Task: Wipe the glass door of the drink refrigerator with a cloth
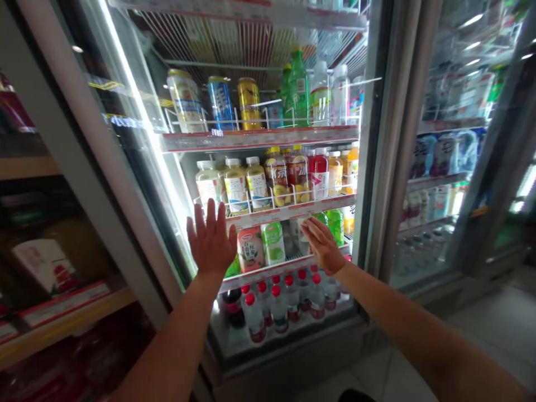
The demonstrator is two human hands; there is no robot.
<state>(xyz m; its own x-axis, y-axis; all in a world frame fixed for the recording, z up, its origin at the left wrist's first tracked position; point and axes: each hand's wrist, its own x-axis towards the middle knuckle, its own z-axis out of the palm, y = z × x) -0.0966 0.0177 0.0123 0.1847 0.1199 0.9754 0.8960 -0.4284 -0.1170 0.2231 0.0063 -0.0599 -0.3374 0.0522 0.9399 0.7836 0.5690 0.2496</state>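
Note:
My left hand [211,240] is raised with its fingers spread, in front of the left part of a drinks cooler, nearest to a pink carton [251,249] and a pale tea bottle [209,181]. Nothing is in it. My right hand [321,243] is held edge-on before the lower shelves, fingers stretched out, close to green bottles [335,223]. No object shows in its grasp, though the palm faces away. Between the two hands stands a green carton [273,243]. Whether either hand touches glass cannot be made out.
Above are cans [249,103] and a green bottle [298,89]. Red-capped water bottles [278,309] stand at the bottom. Metal door frames [387,139] flank the cooler; a dark shelf [71,318] is at left, tiled floor [494,324] at right.

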